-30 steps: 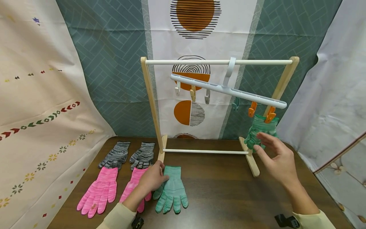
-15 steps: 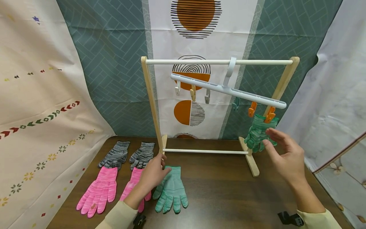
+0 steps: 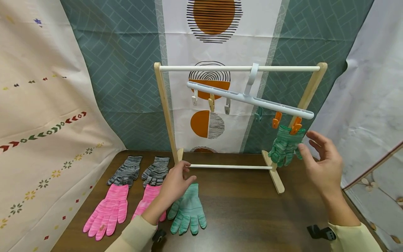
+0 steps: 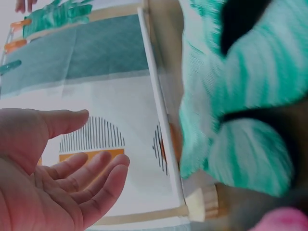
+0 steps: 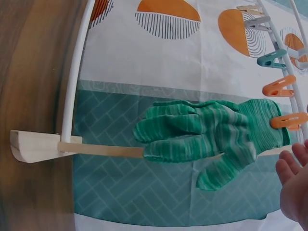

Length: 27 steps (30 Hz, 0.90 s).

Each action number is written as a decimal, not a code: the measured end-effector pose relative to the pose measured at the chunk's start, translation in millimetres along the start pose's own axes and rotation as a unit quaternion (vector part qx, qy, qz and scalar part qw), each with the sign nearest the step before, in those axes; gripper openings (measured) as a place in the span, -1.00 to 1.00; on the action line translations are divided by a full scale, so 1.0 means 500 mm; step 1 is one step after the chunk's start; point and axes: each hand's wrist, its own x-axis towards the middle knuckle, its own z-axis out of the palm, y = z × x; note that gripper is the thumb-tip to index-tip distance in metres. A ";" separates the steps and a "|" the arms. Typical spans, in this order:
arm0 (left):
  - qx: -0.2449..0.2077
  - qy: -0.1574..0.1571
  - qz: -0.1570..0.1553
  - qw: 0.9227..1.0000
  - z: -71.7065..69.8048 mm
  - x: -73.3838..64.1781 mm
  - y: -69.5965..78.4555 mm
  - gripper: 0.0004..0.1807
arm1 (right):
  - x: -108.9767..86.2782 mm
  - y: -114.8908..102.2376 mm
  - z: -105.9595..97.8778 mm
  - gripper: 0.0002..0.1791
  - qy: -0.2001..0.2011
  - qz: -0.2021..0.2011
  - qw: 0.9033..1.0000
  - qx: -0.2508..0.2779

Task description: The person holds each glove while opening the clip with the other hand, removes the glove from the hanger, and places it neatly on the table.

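Note:
A green glove (image 5: 207, 130) hangs by its cuff from an orange clip (image 3: 296, 126) at the right end of the white clip hanger (image 3: 233, 94). My right hand (image 3: 324, 161) is just right of that glove, fingers relaxed, holding nothing. On the table lies another green glove (image 3: 190, 210), fingers toward me. Above its cuff hovers my left hand (image 3: 176, 180), and the left wrist view shows its fingers (image 4: 103, 183) loosely spread with nothing in them.
The hanger hooks over the top bar of a wooden rack (image 3: 167, 112). Other clips hang unused, such as a second orange clip (image 3: 276, 120) and a teal clip (image 3: 259, 114). Pink gloves (image 3: 108, 210) and grey gloves (image 3: 127, 170) lie at the left of the table.
My right hand has moved right, away from the hanging glove. My left hand has risen and shifted right from beside the green glove on the table, which stays in place.

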 end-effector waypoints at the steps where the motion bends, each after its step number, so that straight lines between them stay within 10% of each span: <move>1: -0.006 -0.001 0.005 1.000 0.000 0.002 0.004 -0.48 | 0.004 -0.001 -0.001 -0.43 -0.003 0.007 1.000 -0.004; 27: -0.089 -0.033 0.058 0.994 0.029 0.031 0.088 -0.41 | 0.072 0.007 0.026 -0.54 -0.080 0.120 0.984 0.106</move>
